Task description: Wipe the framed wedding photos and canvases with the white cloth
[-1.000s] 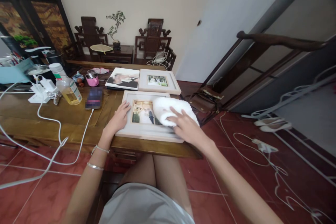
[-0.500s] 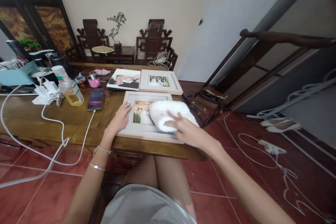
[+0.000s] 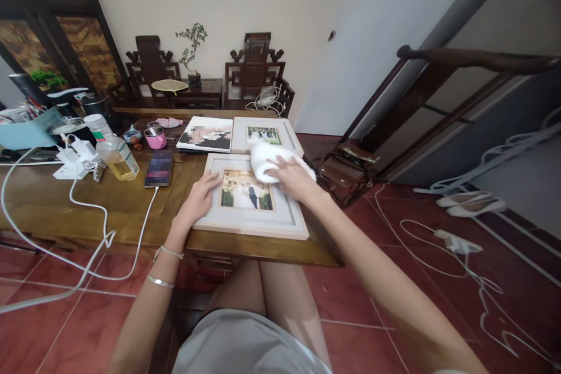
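Note:
A pale picture frame (image 3: 287, 229) lies flat near the front edge of the wooden table, with a photo (image 3: 246, 191) in its middle. My left hand (image 3: 200, 197) rests on the frame's left side, fingers stretched out over the border. A fluffy white cloth (image 3: 266, 159) is under my right hand (image 3: 293, 176), which grips it at the frame's upper right corner. The cloth covers that corner and reaches the edge of a second picture frame (image 3: 287, 134) behind. Left of that second frame lies a white photo panel (image 3: 205, 133).
To the left are a phone (image 3: 158, 169) on a white cable, a bottle of yellow liquid (image 3: 114, 152), a pink cup (image 3: 155, 138) and a power strip (image 3: 72, 163). A brown bag (image 3: 342, 169) is on a chair at the right.
My right hand has moved the cloth away from me, from across the photo to the frame's upper right corner, uncovering the photo. My left hand stays on the frame.

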The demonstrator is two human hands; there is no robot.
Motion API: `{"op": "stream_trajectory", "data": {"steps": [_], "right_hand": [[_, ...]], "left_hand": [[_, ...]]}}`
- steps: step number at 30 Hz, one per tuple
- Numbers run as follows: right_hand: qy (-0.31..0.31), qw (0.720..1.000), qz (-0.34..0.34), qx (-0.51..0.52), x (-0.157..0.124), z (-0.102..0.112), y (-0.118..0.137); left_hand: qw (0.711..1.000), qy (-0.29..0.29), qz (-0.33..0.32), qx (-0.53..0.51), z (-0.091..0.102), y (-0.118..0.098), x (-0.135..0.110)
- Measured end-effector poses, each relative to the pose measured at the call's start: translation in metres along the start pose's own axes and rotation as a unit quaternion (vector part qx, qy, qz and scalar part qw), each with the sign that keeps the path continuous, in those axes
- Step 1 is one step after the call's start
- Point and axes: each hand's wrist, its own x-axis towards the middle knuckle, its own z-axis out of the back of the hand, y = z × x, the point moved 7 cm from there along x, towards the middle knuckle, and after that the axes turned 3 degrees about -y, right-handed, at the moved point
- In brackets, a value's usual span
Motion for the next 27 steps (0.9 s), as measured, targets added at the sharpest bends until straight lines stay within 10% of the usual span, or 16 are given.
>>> {"op": "stream_trajectory", "data": {"steps": [9,15,22,27], "right_hand": [[0.032,0.984,0.036,0.174,-0.086,0.038,0.028],[-0.193,0.971,-0.112,0.091,-0.088,0.073,-0.043],[-0.08,0.996,-0.03,0.019,-0.015,0.008,-0.009],[0.005,1.0,-0.003,0.026,-0.031,-0.002,0.029]], "left_hand": [[1.0,-0.018,0.001,-0.004,-0.003,0.006,0.0],[1.0,-0.017,0.017,0.005,-0.001,0.005,0.0],[0.999,-0.014,0.036,0.011,0.004,-0.001,0.0],[0.999,-0.014,0.044,0.004,0.003,-0.002,0.001]]}}
